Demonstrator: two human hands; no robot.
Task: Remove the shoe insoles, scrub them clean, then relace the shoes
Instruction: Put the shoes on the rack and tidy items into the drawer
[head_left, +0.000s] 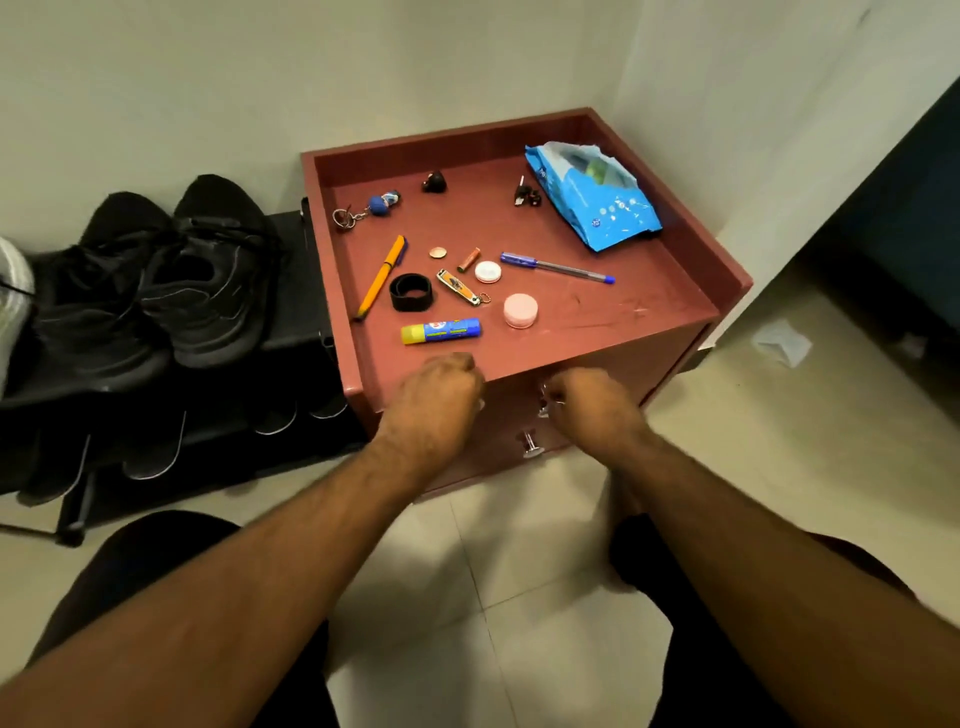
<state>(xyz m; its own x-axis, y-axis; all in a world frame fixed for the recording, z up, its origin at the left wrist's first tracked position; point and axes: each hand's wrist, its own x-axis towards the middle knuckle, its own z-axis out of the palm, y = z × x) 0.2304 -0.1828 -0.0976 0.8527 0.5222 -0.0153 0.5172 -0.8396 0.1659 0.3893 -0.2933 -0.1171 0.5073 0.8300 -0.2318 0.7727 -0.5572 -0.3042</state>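
Note:
Two black lace-up shoes (156, 291) sit side by side on top of a black shoe rack (296, 317) at the left, laces loose. My left hand (436, 400) is curled into a fist at the front top edge of a reddish-brown cabinet (670, 312), and nothing shows inside it. My right hand (592, 405) is curled against the cabinet's front, its fingers round a metal drawer handle (543, 402). Both hands are well to the right of the shoes and touch neither.
The cabinet's tray top holds a blue packet (592, 197), pens, a glue stick (441, 331), a nail clipper, two round lids, a key ring. A second handle (530, 446) sits lower. Dark footwear fills the rack's lower shelf (156, 457). A white shoe (13, 296) is at far left.

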